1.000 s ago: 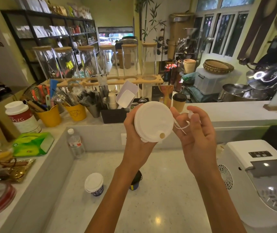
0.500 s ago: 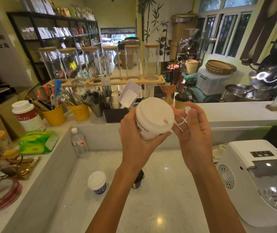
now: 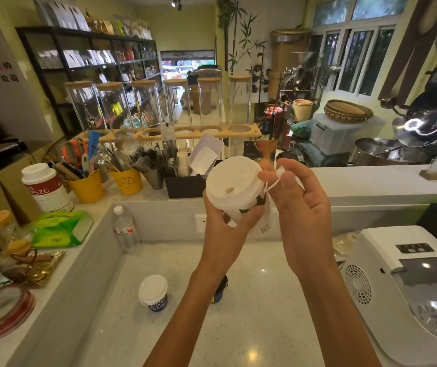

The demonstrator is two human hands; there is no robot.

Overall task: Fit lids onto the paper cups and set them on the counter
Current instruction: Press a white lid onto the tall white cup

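Head view: the left hand (image 3: 222, 229) holds a white paper cup with green leaf print (image 3: 241, 205) up in the air above the pale speckled desk (image 3: 251, 327), the fingers (image 3: 251, 215) wrapped closed around its lower wall. The cup is tilted toward the camera, and a white plastic lid with a small sip hole (image 3: 232, 181) sits on its rim. The right hand (image 3: 299, 210) is just beside the cup on its right, thumb and forefinger pinched shut on a small white tab with a thin string (image 3: 275, 180) that runs to the lid's edge. Below, near the desk's left edge, stands a small dark blue paper cup with a white lid (image 3: 153, 292).
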